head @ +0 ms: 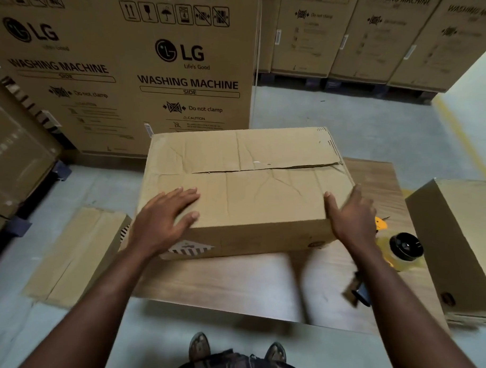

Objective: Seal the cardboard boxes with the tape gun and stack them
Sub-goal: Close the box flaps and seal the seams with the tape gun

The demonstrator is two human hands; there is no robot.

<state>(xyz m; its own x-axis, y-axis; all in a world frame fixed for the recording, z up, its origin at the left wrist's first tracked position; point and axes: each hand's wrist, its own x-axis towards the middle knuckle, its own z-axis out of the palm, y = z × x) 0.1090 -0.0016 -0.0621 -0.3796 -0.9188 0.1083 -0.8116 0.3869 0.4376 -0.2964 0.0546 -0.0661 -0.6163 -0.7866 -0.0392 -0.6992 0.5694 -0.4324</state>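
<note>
1. Since the centre seam (264,168) of the cardboard box (244,184) gapes and carries no tape, the step in hand looks like squaring the box up before sealing; stacking is not yet begun.
2. The box sits on a low wooden table (233,282), flaps folded shut, its top creased and its long seam running left to right.
3. The left hand (166,217) lies flat on the top near the near-left corner, palm down, fingers straight and spread apart, pressing and gripping nothing.
4. The right hand (351,215) sets against the near-right corner: thumb over the top edge, fingers straight and close together along the right side. It is slightly blurred, but nothing is clamped.
5. Both forearms reach forward and down from the body, elbows low, bracketing the box.
6. The tape gun (402,250), yellow with its roll on, lies on the table just beside the box, behind the right wrist and untouched.
7. Next, I judge, the right hand must leave the corner and take up the gun, while the left presses the flaps together so the tape bridges the gap.
8. A second box (460,246) stands at the far right.
</note>
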